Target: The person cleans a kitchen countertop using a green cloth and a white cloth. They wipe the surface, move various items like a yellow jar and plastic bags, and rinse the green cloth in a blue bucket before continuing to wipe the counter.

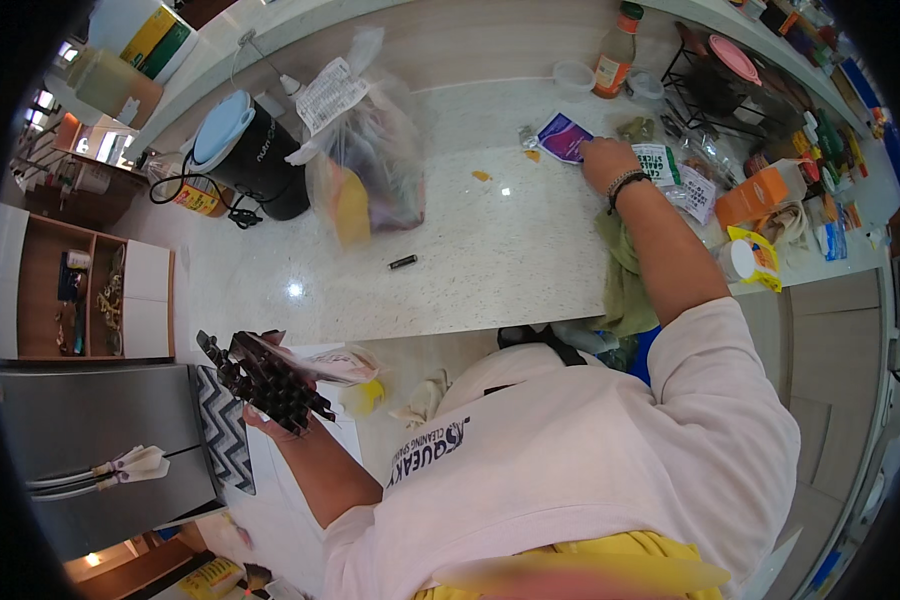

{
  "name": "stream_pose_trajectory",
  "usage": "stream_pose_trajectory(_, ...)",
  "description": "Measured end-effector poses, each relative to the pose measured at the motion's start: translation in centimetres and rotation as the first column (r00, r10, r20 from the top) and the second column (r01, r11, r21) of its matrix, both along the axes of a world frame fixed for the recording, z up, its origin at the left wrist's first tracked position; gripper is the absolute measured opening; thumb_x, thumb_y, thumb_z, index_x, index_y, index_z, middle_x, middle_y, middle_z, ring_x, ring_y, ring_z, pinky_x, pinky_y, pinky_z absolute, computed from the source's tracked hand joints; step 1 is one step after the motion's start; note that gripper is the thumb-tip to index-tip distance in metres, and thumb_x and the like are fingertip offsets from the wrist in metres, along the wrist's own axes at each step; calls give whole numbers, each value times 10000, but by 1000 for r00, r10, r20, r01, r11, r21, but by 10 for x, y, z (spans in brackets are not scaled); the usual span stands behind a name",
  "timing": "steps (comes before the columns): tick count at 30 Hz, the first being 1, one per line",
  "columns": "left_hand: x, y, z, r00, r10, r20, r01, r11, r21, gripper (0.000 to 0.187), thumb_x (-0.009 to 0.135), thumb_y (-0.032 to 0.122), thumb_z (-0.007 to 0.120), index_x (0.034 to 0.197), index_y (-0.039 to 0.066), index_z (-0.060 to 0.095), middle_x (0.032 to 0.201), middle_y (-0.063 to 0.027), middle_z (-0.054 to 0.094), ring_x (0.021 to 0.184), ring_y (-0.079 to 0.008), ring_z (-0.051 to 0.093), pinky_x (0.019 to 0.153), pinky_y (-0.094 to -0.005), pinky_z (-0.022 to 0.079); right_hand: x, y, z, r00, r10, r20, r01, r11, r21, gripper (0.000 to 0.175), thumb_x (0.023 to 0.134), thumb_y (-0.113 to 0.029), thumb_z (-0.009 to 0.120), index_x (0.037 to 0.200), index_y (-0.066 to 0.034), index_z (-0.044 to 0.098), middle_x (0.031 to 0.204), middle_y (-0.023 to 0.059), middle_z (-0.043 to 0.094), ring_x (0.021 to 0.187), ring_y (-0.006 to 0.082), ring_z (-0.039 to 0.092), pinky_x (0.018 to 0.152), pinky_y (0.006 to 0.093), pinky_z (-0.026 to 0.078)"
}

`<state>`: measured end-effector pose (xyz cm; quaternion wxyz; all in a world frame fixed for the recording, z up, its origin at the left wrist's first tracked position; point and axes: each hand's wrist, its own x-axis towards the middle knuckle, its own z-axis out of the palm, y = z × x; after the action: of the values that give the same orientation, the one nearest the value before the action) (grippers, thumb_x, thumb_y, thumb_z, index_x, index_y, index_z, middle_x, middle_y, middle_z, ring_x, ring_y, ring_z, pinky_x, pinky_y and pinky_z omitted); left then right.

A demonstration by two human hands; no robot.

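Note:
My left hand (270, 424), off the counter's front edge, holds a bundle of dark, shiny packets (281, 386) and a pale pink plastic packet (341, 365). The bundle hides most of its fingers. Over the counter, my right hand (609, 163) grips the near corner of a purple packet with a white edge (564, 138). A small clear plastic piece (528, 137) and orange-brown scraps (481, 176) lie by that packet. To the right of my right hand is a green-and-white printed packet (656, 165). A small black cylinder (403, 262) rests on the counter (495, 277).
A tied plastic bag (375, 165) and a black appliance with a blue lid (259, 161) stand on the left. A glass bottle (615, 56) stands at the back. Packets, an orange box (754, 193) and a black rack (709, 97) crowd the right. A green cloth (624, 277) hangs over the edge.

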<state>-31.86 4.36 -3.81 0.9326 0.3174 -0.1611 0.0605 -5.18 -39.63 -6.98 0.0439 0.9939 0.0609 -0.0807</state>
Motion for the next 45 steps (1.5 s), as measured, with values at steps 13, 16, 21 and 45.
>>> stream_pose_trajectory(13, 13, 3, 0, 987, -79, 139, 89, 994, -66, 735, 696, 207, 668, 1279, -28, 285, 1253, -272, 344, 1077, -340, 484, 772, -489, 518, -34, -49, 60, 954, 99, -282, 295, -471, 831, 358, 734, -44, 514, 1087, 13, 495, 986, 81, 592, 864, 189, 580, 793, 327, 441)
stream_pose_trajectory(16, 18, 5, 1, 980, -103, 168, 112, 993, -41, 734, 700, 208, 663, 1286, -20, 283, 1265, -274, 336, 1089, -338, 478, 785, -489, 512, -46, -41, 64, 964, -6, -265, 250, -313, 916, 279, 721, -24, 513, 999, -10, 531, 907, 67, 592, 835, 197, 581, 754, 349, 455)
stream_pose_trajectory(21, 26, 12, -1, 952, -213, 218, 219, 976, -1, 746, 708, 202, 661, 1292, -35, 261, 1255, -275, 353, 1078, -340, 487, 818, -476, 498, -93, -14, 47, 891, 116, 438, -319, 848, 423, 201, 697, -25, 564, 894, -63, 547, 808, 43, 577, 776, 271, 580, 684, 383, 446)
stream_pose_trajectory(45, 31, 16, -6, 963, -240, 118, 228, 968, 106, 746, 746, 336, 658, 1268, -43, 283, 1140, -276, 449, 929, -321, 568, 727, -406, 542, -145, 39, -4, 972, 160, 172, -183, 975, 129, 362, 770, -147, 513, 1130, -116, 541, 1319, 124, 356, 1255, 318, 282, 963, 597, 212)
